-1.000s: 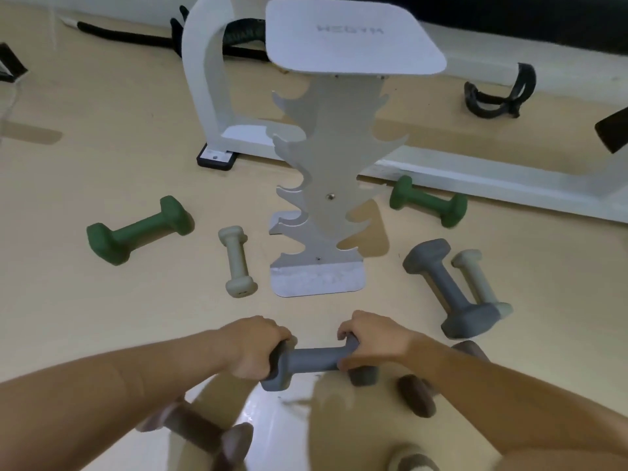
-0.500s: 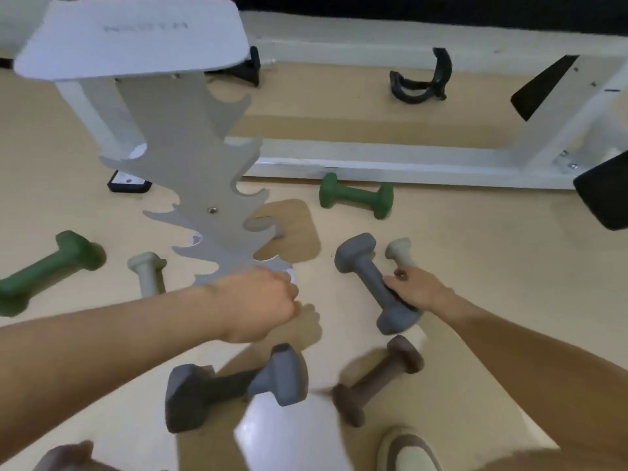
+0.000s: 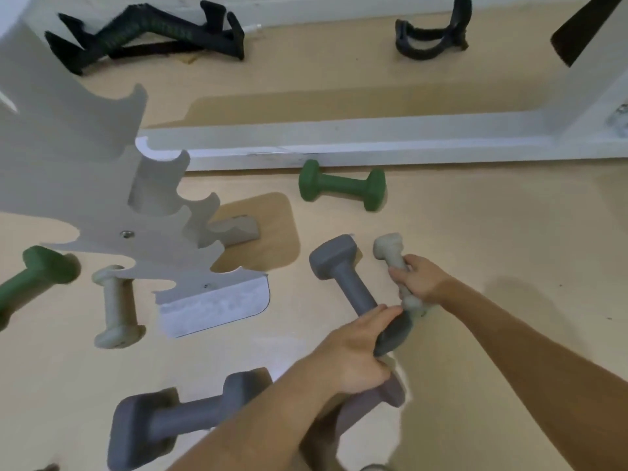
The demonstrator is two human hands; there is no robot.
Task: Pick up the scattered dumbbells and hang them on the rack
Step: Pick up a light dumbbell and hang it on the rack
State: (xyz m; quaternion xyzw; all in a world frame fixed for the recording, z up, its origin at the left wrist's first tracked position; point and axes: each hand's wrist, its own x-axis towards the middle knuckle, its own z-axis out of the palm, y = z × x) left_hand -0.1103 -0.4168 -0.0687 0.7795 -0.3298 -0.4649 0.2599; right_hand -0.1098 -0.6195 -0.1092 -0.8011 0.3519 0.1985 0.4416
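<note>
Floor: rack empty, six-odd dumbbells still scattered; your left hand fingers wrap the grey dumbbell, right hand the cream dumbbell.

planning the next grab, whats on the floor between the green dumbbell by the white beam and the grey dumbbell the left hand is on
Head view: only bare floor lies between the green dumbbell and the grey dumbbell.

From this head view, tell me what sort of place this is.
Probably a home gym or exercise room. Dumbbells lie scattered on the floor, such as the green dumbbell, beside a white dumbbell rack, with black straps and a white equipment frame behind.
</note>
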